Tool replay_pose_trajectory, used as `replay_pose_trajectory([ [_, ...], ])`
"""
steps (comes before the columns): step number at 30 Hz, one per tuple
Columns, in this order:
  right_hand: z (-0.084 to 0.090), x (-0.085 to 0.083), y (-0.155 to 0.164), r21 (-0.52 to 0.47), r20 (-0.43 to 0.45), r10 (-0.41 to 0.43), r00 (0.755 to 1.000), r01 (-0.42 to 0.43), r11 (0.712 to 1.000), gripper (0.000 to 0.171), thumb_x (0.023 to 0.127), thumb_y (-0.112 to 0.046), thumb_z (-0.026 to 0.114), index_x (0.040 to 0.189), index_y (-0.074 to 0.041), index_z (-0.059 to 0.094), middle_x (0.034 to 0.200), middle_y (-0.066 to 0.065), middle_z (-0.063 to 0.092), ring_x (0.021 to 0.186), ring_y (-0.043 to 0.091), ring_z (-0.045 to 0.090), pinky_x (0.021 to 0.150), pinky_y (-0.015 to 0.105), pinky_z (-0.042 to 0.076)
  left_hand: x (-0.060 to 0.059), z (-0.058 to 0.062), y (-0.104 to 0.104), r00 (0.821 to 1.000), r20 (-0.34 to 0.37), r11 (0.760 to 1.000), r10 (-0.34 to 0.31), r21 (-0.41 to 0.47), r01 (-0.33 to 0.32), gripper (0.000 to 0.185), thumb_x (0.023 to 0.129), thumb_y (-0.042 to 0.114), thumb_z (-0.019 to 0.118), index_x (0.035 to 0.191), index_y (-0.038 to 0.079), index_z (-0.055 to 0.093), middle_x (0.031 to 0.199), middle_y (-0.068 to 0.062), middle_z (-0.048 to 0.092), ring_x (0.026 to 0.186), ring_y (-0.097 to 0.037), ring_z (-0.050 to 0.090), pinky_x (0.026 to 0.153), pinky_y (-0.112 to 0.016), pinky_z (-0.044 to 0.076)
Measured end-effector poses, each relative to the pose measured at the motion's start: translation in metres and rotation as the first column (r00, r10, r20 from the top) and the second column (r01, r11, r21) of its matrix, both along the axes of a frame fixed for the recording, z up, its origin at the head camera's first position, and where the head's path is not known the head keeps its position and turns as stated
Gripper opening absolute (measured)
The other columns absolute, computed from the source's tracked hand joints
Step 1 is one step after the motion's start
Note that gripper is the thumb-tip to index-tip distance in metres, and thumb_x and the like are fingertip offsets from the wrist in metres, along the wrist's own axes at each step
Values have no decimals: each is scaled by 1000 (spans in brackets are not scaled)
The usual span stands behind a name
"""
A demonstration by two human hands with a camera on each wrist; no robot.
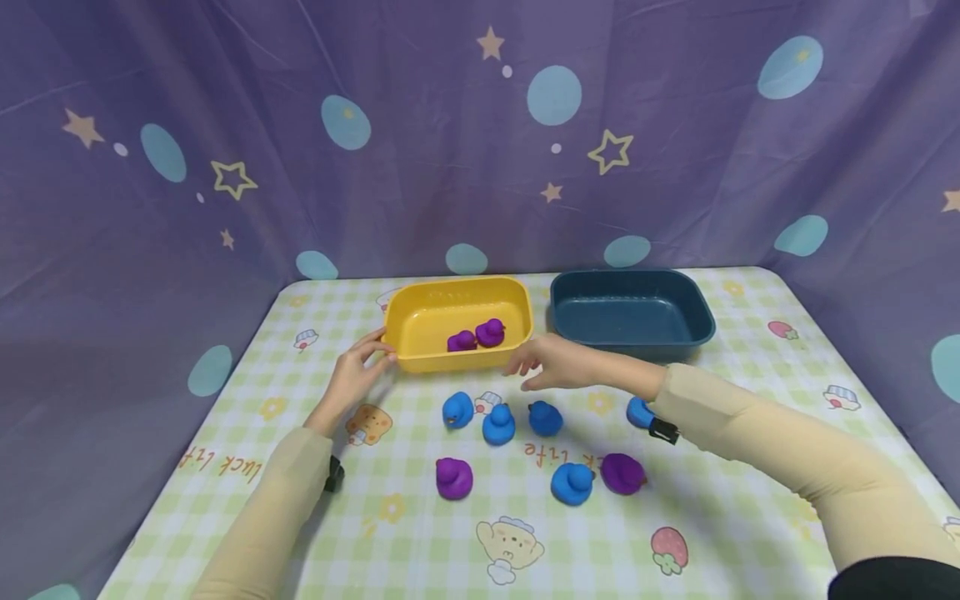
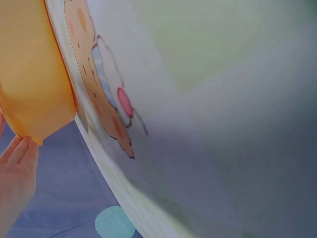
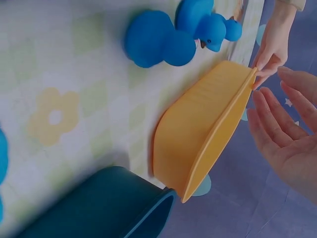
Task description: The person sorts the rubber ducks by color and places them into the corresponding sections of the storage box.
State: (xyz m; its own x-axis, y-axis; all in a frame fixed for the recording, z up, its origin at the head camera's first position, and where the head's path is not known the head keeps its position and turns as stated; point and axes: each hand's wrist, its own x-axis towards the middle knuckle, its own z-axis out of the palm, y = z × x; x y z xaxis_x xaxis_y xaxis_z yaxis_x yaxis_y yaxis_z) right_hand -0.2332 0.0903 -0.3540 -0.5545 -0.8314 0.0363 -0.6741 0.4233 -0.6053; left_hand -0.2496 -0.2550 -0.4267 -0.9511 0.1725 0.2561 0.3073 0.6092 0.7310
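Nearest me on the table (image 1: 735,533) lie 2 purple ducks (image 1: 454,478) and (image 1: 622,472) with a blue duck (image 1: 572,483) between them; a little farther sit 3 more blue ducks (image 1: 498,424), and another (image 1: 639,412) is half hidden behind my right sleeve. Beyond them my right hand (image 1: 551,364) hovers just above the cloth beside the yellow tub (image 1: 420,329), fingers relaxed and spread, grasping nothing. My left hand (image 1: 358,369) pinches the tub's near left corner, steadying it. 2 purple ducks (image 1: 476,335) already sit inside the tub; the blue tub (image 1: 630,312) to its right looks empty. I judge the work to be sorting by colour, so I would bring the free hand straight down on 1 duck, pinch its body at the sides, lift clear of its neighbours, and keep the tub held so it does not slide. The only writing I can read is "luck life" printed on the cloth, upside down from here; I see no brand.
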Motion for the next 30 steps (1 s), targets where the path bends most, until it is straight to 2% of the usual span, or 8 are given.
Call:
replay_pose_trajectory([
  [8,-2,23,21,26,60,-40,997,39,999,25,80,-9,64,104,-6,63,100,4,64,93,22,58,83,34,49,0,3,1,1000,0,1000,1,-5,-1,23,84,18,61,97,-1,61,135,-15,39,125,-31,34,101,-44,31],
  [17,-8,47,49,9,28,-42,999,42,999,25,78,-7,65,103,-5,64,99,5,64,88,20,58,79,35,50,1,2,1,1000,-5,1000,1,4,-1,24,84,17,61,98,-2,61,135,-15,39,125,-30,34,102,-43,31],
  [24,-14,60,71,23,29,-82,996,81,996,23,77,-7,66,100,-12,64,97,-4,62,86,16,58,77,33,50,1,2,1,1000,-3,1000,3,3,-3,23,84,19,61,97,0,61,136,-14,39,125,-29,34,102,-42,31],
  [30,-20,68,84,26,45,-95,995,94,995,23,77,-7,65,100,-10,64,98,1,63,87,17,59,76,32,50,0,1,1,1000,2,1000,0,-1,0,24,84,18,61,98,-2,61,136,-14,38,125,-30,33,102,-43,30],
])
